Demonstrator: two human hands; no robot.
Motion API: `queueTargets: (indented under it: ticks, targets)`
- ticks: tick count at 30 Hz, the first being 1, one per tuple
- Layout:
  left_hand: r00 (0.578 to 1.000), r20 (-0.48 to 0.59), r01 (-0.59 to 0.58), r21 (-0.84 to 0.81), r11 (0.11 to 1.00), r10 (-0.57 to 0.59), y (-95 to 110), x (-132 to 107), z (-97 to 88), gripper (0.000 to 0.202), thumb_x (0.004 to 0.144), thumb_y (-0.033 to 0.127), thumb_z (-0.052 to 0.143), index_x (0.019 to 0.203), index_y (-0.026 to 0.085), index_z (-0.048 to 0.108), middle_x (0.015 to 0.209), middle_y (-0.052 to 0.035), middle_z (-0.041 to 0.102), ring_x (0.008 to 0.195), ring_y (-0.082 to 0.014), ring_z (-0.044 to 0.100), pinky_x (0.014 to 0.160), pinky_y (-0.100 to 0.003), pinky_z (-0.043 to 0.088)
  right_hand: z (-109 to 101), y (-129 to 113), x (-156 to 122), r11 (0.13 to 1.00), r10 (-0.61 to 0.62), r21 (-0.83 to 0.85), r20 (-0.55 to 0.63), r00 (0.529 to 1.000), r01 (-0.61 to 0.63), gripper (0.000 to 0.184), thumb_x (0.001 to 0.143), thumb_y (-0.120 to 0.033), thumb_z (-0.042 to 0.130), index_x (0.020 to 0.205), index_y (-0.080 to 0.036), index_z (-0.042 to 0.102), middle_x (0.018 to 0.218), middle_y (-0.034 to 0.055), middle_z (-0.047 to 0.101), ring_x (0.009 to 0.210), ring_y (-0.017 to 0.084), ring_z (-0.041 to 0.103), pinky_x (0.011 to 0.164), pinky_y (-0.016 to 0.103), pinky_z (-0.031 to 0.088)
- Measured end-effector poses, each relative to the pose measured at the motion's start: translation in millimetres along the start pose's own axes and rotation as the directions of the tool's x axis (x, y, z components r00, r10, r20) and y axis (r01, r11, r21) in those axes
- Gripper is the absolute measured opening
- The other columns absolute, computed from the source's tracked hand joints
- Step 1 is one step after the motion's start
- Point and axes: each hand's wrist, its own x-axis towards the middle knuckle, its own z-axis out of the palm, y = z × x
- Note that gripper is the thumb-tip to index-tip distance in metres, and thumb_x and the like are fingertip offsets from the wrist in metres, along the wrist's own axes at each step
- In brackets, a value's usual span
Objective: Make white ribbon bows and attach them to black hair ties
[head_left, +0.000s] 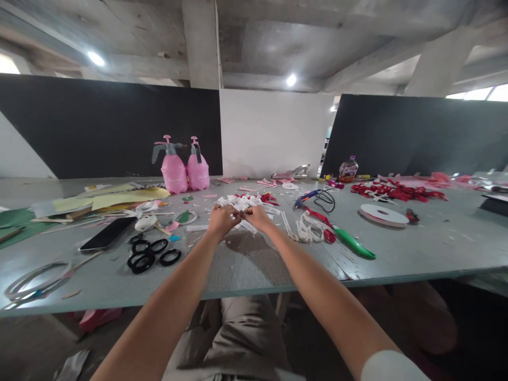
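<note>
My left hand (223, 219) and my right hand (256, 217) meet over the middle of the table, fingertips pinched together. Whatever they pinch is too small and too covered by the fingers to name. Just behind them lies a heap of white ribbon pieces (242, 201), with a few red pieces (269, 198) at its right side. White strips (288, 225) lie to the right of my right hand, and a short white strip (197, 228) lies left of my left hand.
Left are a phone (109, 234), black rings (142, 261), yellow sheets (130, 199) and pink spray bottles (173, 173). Right are a glue gun (307, 198) with its cord, a green-handled tool (353, 243), a ribbon spool (383, 215) and red ribbon pieces (397, 189). The table's front edge (254, 292) is near me.
</note>
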Motion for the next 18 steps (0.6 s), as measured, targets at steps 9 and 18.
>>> queueTargets:
  ticks: [9,18]
  targets:
    - [0.968,-0.1,0.215,-0.127,0.968,-0.228,-14.7,-1.5,3.4,0.015,0.078,0.028,0.058,0.08,0.024,0.072,0.085,-0.002,0.072,0.077,-0.0166,0.061,0.079,-0.029,0.039,4.9,1.4,2.9,0.995,-0.099,0.004,-0.06,0.993,0.099,0.026,0.078,-0.029,0.055,0.075,-0.013,0.074,0.064,0.0021,0.066,0.065,0.015,0.057,0.059,0.023,0.036]
    - [0.976,-0.078,0.14,-0.483,0.864,-0.202,-17.5,4.6,16.5,0.028,0.082,0.04,0.055,0.095,0.02,0.07,0.096,-0.0028,0.07,0.086,-0.0158,0.06,0.079,-0.026,0.044,2.0,6.6,5.7,0.991,-0.084,0.092,-0.094,0.992,0.092,0.028,0.078,-0.034,0.054,0.08,-0.013,0.073,0.069,0.0022,0.067,0.064,0.014,0.054,0.061,0.023,0.037]
